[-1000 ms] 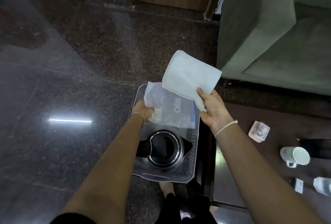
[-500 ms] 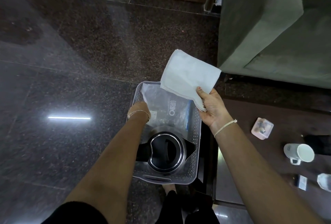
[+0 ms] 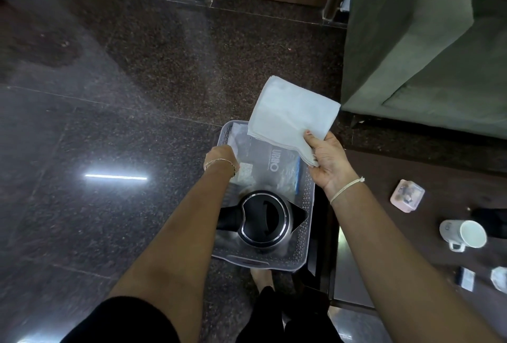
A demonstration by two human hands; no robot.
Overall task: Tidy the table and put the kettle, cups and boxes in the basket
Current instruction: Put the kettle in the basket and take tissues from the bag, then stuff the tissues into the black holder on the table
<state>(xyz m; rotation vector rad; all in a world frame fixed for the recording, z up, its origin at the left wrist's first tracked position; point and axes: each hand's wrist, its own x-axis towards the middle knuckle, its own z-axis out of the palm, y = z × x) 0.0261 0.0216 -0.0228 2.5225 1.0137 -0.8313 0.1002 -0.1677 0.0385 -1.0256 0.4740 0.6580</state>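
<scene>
Left hand (image 3: 220, 157): down in the clear basket (image 3: 305, 235), at a plastic packet (image 3: 277, 163); fingers hidden, grip cannot be told. Kettle (image 3: 264, 218): upright, basket's near end. Right hand (image 3: 327, 160): pinches folded white cloth (image 3: 293, 113) above the basket, probably for wiping. White mug (image 3: 463, 234), small box (image 3: 407, 196): on table (image 3: 439, 172), unpacked.

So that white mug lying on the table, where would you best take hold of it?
Probably by the handle, coming from the near side. The mug lies on its side with its mouth facing right, and the loop sticks out toward the person. If the loop sits too flat to hook, wrap the grip over the round body from above.
</scene>
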